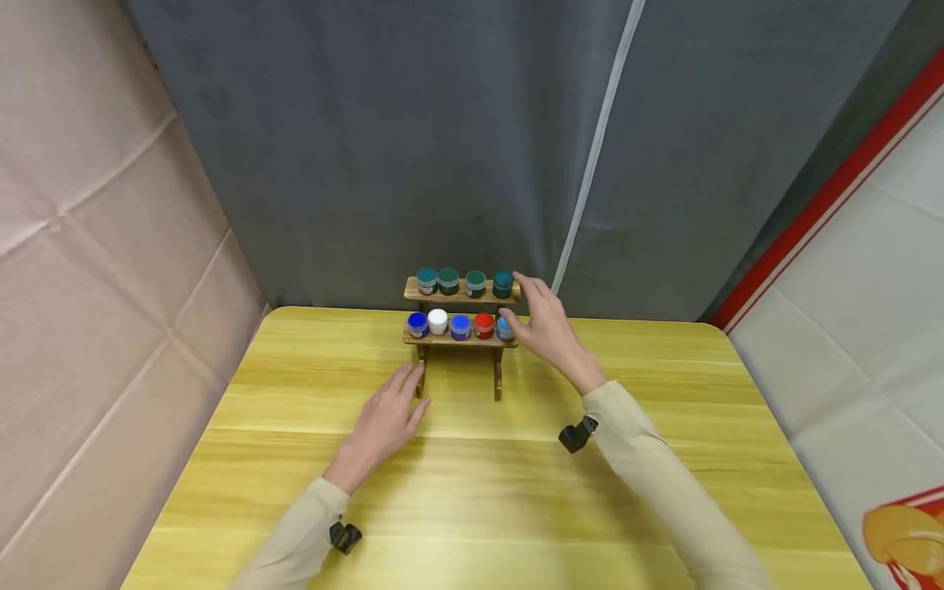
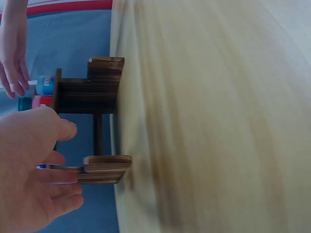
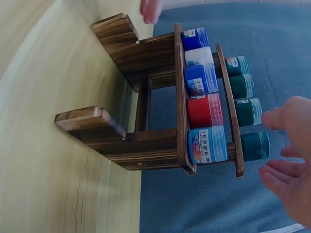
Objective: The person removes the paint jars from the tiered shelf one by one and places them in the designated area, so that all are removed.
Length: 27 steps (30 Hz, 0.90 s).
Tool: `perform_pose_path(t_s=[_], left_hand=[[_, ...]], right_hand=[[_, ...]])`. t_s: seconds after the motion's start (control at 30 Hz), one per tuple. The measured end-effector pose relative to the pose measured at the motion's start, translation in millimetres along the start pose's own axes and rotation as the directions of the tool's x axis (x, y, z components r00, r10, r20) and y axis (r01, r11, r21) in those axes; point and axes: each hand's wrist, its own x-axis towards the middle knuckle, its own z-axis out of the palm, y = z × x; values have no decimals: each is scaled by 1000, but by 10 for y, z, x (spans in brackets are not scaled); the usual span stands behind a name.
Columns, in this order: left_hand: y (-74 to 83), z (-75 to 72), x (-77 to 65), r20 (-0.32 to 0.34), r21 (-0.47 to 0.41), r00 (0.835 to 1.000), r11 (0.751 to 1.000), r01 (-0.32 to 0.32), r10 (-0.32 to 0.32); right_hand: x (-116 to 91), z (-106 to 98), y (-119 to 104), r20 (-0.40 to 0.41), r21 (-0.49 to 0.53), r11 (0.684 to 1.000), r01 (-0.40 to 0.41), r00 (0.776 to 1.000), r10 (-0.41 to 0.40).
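Note:
A two-tier wooden rack (image 1: 460,338) stands near the table's far edge, bearing several small paint jars. On its upper shelf are green and teal jars, with a dark teal jar (image 3: 255,146) at the right end. The lower shelf carries a dark blue jar (image 1: 417,324), a white jar (image 1: 437,321), a blue jar (image 3: 200,80), a red jar (image 3: 204,110) and a light blue jar (image 3: 208,144). My right hand (image 1: 544,328) is beside the rack's right end, thumb and fingers spread close to the dark teal jar. Loosely extended, my left hand (image 1: 383,418) has its fingertips at the rack's left leg.
The yellow wood-grain table (image 1: 472,508) extends in front of the rack. Right behind it hangs a grey curtain (image 1: 369,164) with a white strip (image 1: 601,139). Pale panels flank both sides; the right panel (image 1: 870,328) has a red border.

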Motion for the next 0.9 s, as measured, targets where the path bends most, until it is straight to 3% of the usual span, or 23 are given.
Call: perform_pose_path(t_s=[0.43,0.9], left_hand=[[-105,267,148,-114,-110,993,994,23,-36],[-134,402,231,-216,-212,973,977,38,-85]], right_hand=[[197,115,82,-90,72,997,-33,995,40],[323,221,179,-143,154,982,-108,981,130]])
